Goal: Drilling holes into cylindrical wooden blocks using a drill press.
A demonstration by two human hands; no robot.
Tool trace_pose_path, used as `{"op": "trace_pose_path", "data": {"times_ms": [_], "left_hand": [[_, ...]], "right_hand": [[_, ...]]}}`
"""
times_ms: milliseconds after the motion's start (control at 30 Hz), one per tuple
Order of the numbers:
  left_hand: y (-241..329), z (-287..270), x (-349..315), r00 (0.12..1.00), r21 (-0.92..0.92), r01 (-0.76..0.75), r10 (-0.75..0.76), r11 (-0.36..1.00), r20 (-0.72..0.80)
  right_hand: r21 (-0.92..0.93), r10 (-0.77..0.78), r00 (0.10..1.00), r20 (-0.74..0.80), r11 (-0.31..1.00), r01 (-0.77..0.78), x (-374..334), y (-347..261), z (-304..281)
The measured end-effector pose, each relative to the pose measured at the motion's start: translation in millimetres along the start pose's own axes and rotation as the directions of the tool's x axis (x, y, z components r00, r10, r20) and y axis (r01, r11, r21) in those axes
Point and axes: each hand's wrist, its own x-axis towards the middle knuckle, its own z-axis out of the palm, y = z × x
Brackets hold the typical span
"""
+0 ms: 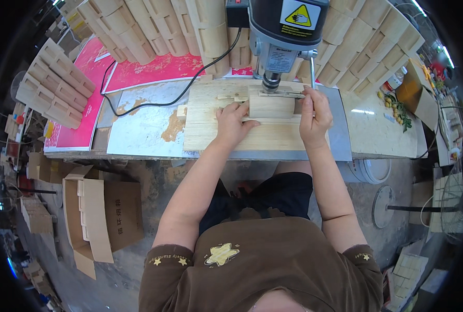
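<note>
A pale wooden block point(275, 108) with a curved top lies on a flat wooden board point(216, 139) beneath the drill press point(283, 41). My left hand point(233, 124) is at the block's left end, fingers bent against it and thumb along its near side. Beyond those fingers are small wooden strips point(236, 98). My right hand point(316, 115) is raised at the block's right end, thumb and forefinger pinched on a thin metal tool point(286, 94). That tool reaches left over the block, below the drill chuck point(271, 82). The press's feed lever point(312, 70) comes down just behind my right fingertips.
Tall stacks of notched wooden pieces point(205, 31) line the back, with another stack point(54, 83) at left. A black cable point(190, 79) crosses the bench. An open cardboard box point(119, 208) stands on the floor at left; a white bucket point(372, 169) sits under the bench at right.
</note>
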Motion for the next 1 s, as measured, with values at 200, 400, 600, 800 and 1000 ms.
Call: {"op": "trace_pose_path", "data": {"times_ms": [200, 400, 600, 800, 1000], "left_hand": [[-16, 2, -4, 0.998, 0.058, -0.014, 0.018, 0.998, -0.061], [-20, 23, -7, 0.987, 0.033, -0.038, 0.042, 0.999, -0.158], [-13, 37, 0, 0.992, -0.033, -0.012, 0.008, 0.999, -0.125], [-1, 22, 0, 0.974, -0.202, 0.217, -0.226, 0.955, -0.024], [-3, 38, 4, 0.961, -0.306, 0.16, -0.219, 0.939, -0.169]], "right_hand": [[-0.117, -0.063, 0.995, 0.08, 0.991, 0.072, 1, 5, -1], [-0.217, 0.11, 0.985, 0.13, 0.973, -0.08, 134, 28, -32], [0.104, 0.36, 0.854, 0.375, 0.899, -0.425, 237, 223, -5], [0.009, 0.249, 0.895, 0.371, 0.962, -0.272, 149, 164, -12], [-0.144, 0.249, 0.458, 0.853, 0.957, -0.253, 27, 102, -30]]}}
